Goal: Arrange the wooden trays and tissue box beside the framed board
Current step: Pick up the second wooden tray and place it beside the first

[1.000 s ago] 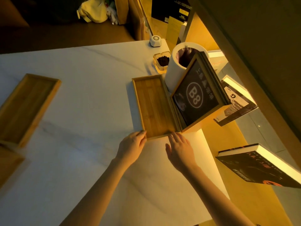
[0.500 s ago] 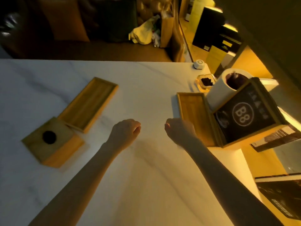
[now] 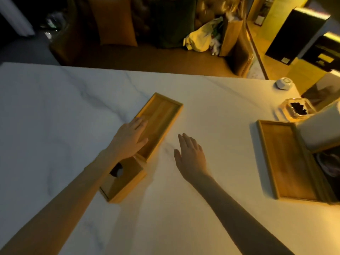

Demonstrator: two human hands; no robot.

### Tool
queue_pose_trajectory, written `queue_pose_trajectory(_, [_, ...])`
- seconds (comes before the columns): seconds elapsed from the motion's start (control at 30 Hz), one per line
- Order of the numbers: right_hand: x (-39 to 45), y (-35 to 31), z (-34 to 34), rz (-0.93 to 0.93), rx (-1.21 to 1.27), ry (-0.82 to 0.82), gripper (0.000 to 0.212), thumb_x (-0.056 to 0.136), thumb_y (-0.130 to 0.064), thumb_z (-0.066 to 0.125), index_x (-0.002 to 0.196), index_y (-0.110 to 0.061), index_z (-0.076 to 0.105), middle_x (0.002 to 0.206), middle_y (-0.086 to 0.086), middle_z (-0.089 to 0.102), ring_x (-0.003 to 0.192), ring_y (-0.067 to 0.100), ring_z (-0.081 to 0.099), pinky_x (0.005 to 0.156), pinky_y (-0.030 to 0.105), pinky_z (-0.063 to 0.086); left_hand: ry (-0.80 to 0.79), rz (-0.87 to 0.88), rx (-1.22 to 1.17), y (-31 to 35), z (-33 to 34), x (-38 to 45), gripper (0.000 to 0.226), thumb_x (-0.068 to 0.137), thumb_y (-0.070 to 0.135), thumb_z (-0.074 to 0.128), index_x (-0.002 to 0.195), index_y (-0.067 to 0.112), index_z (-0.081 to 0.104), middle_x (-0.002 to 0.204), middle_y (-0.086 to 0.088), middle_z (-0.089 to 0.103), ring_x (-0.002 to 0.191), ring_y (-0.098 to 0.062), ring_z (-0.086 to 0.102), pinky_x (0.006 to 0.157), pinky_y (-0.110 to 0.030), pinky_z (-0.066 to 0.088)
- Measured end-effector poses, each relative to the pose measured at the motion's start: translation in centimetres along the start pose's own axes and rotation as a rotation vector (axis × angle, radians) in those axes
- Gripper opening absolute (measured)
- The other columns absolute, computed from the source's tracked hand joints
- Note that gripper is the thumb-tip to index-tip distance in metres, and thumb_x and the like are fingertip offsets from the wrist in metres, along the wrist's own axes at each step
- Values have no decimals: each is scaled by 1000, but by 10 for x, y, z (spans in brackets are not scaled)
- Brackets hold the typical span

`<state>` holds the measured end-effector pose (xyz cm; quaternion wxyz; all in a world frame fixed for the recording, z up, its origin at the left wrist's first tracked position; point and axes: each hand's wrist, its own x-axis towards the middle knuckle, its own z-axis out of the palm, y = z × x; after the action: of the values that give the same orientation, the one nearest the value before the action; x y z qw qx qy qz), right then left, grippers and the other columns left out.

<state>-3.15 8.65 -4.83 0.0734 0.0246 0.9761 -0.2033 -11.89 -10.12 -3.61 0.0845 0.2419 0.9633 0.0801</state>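
A long wooden tray (image 3: 163, 116) lies at an angle in the middle of the white marble table (image 3: 55, 116). My left hand (image 3: 129, 138) rests flat on its near left edge, fingers spread into the tray. My right hand (image 3: 190, 153) hovers open just to the tray's right, touching nothing. A wooden tissue box (image 3: 125, 181) with a round hole sits against the tray's near end, partly under my left forearm. A second wooden tray (image 3: 287, 162) lies at the right, beside the framed board (image 3: 329, 166), which is cut off by the frame edge.
A white cylinder (image 3: 320, 133) stands behind the framed board. A glass ashtray (image 3: 296, 109) with dark contents and a small white device (image 3: 284, 83) sit at the far right corner. A sofa with cushions and bags lies beyond the table's far edge.
Both hands moved left from the right-hand tray toward the middle tray and opened from loose fists. My left hand now lies on the middle tray. The view has swung left.
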Motion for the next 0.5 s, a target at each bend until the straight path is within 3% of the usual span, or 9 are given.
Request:
queue_pose_trajectory(0.13, [12,-15,40,25,10,-120,57,97,-35,23,145,-13,1,157,6,-3,144,21,-5,115,34,-2,-167,-132,4,-42,12,15,62,93,34,36,141,12,4,155,-8,3,142,-22,2,115,-45,11])
queue_pose_trajectory(0.3, [26,-29,78,120,101,-245,60,96,-42,20,145,-15,-4,156,4,-14,142,19,-17,110,35,-12,-278,-261,-97,-83,21,30,51,94,28,35,139,7,20,153,-13,16,142,-24,9,115,-44,16])
queue_pose_trajectory(0.43, [31,-39,89,156,142,-310,61,96,-43,16,144,-16,-10,156,1,-14,141,15,-19,112,37,-14,-354,-265,-197,-99,26,40,33,90,15,41,119,0,49,134,-19,44,124,-33,40,98,-43,36])
queue_pose_trajectory(0.5, [33,-43,89,166,172,-319,61,96,-43,15,144,-16,-10,156,0,-15,141,15,-19,113,38,-14,-334,-286,-243,-95,30,42,31,91,9,39,116,-3,53,135,-20,44,120,-35,45,97,-41,36])
